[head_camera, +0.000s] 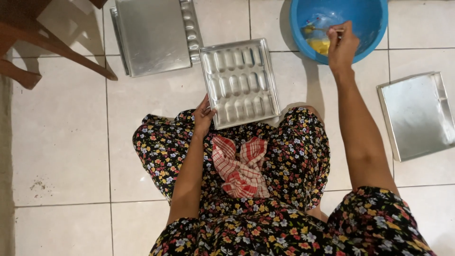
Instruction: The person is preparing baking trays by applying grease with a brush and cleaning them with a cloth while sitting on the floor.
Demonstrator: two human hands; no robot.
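I sit on a white tiled floor in a flowered dress. My left hand (204,115) grips the near left corner of a metal baking mould (239,81) with rows of oblong hollows, which rests against my knees. My right hand (342,43) reaches into a blue bowl (369,21) and holds a thin brush (318,30) over yellow grease (319,46) at the bowl's bottom. A red and white checked cloth (241,167) lies in my lap.
Stacked metal trays (154,35) lie upside down on the floor at the back left. Another flat metal tray (417,114) lies at the right. Wooden chair legs (61,47) stand at the far left.
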